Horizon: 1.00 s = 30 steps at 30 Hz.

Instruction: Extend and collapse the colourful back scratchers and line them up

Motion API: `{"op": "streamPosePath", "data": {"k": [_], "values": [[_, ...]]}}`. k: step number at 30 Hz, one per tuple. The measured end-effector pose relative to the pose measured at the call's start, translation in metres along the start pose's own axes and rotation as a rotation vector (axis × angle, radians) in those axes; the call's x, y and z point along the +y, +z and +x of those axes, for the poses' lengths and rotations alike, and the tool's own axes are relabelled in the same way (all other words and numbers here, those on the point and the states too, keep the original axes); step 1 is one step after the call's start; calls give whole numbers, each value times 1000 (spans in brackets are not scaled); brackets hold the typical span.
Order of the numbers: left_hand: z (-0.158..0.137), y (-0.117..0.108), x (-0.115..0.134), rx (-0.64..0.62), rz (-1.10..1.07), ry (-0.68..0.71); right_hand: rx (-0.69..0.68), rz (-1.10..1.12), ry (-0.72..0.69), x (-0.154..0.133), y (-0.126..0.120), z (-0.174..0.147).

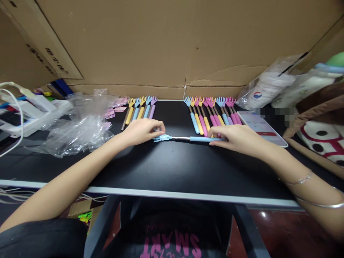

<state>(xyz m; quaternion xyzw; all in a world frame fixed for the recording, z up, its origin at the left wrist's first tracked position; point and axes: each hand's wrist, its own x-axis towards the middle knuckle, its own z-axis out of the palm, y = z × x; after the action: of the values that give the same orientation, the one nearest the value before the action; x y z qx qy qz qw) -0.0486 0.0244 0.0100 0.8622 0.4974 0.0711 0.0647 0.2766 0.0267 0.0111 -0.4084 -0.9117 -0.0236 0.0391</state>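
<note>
A light blue back scratcher [202,139] lies level across the middle, its hand-shaped head to the left and a bare metal rod between head and handle. My right hand [231,138] grips the end of its handle. At the head, my left hand [145,129] has thumb and fingers pinched on the claw end. Behind my right hand stretches a row of back scratchers [199,122] in blue, yellow, pink and purple, heads toward the cardboard. A smaller row of several back scratchers [139,111] lies behind my left hand, partly hidden by it.
Clear plastic bags [77,125] and pink cards [110,113] lie at left, near a white power strip [37,116]. To the right are a phone [262,125], a bagged paper cup [268,89] and a brown bag [311,104]. A cardboard wall [172,46] closes the back.
</note>
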Motion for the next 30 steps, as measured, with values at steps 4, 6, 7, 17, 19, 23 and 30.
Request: {"op": "streamPosePath", "data": {"k": [4,6,7,17,19,23,30], "values": [[0,1,-1,-21,-1,30,5,10,-12,1,1,0],[0,1,-1,-28,-1,30,-5,12,-12,1,0,0],[0,1,-1,-27,0,32,-12,13,-13,0,-1,0],[1,0,-2,-46,-16,37,-26,-9,-39,1,-2,0],[0,-1,-1,-60,-28,23,-33,-7,-23,1,-2,0],[0,-3,0,-109,-46,8,-59,-15,15,1,-3,0],[1,-2,-4,-195,-99,80,-93,13,34,-2,-4,0]]}}
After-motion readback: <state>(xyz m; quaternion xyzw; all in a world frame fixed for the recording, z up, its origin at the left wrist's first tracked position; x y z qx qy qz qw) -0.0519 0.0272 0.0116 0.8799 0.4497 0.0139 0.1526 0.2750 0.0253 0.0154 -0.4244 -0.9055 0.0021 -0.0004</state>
